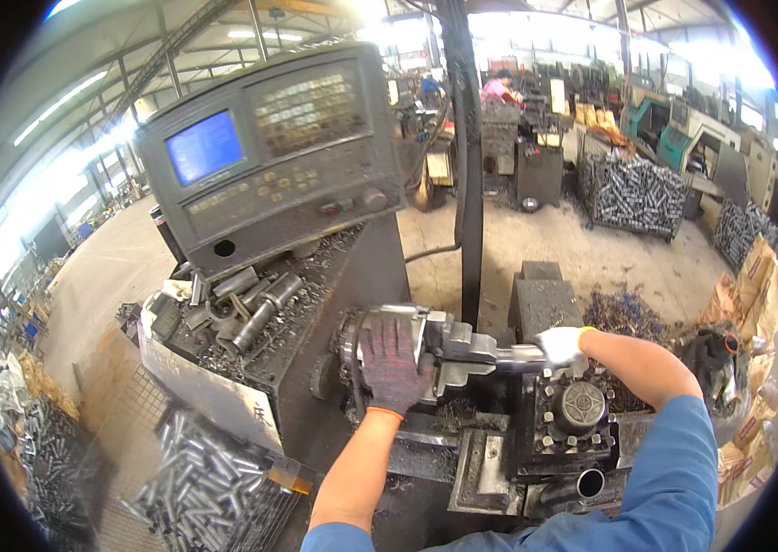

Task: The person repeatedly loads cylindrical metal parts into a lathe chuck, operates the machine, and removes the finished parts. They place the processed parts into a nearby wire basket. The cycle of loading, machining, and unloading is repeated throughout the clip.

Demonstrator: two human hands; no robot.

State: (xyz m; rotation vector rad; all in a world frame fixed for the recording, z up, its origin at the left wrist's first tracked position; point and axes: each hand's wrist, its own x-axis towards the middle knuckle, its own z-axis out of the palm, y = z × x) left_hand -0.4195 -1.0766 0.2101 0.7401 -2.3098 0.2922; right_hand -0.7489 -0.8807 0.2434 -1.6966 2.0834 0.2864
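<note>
My left hand (pixel 395 364), in a dark glove with an orange cuff, lies flat on the round lathe chuck (pixel 424 329) with its fingers stretched out. Stepped jaws (pixel 464 353) stick out from the chuck's right face. A shiny metal tube (pixel 520 358) runs rightward from between them. Around the tube's right end my right hand (pixel 562 347) is closed, in a white glove with a yellow cuff; its fingertips are partly hidden. Just below that hand sits the square tool post (pixel 580 409), ringed with bolts.
Behind the chuck stands a control panel (pixel 279 156) with a blue screen. Loose metal parts (pixel 256 308) lie among chips on the ledge below it. Bins of metal tubes stand at lower left (pixel 200 483) and far right (pixel 637 193). A dark post (pixel 470 166) rises beyond the lathe. Another person (pixel 499 89) works far back.
</note>
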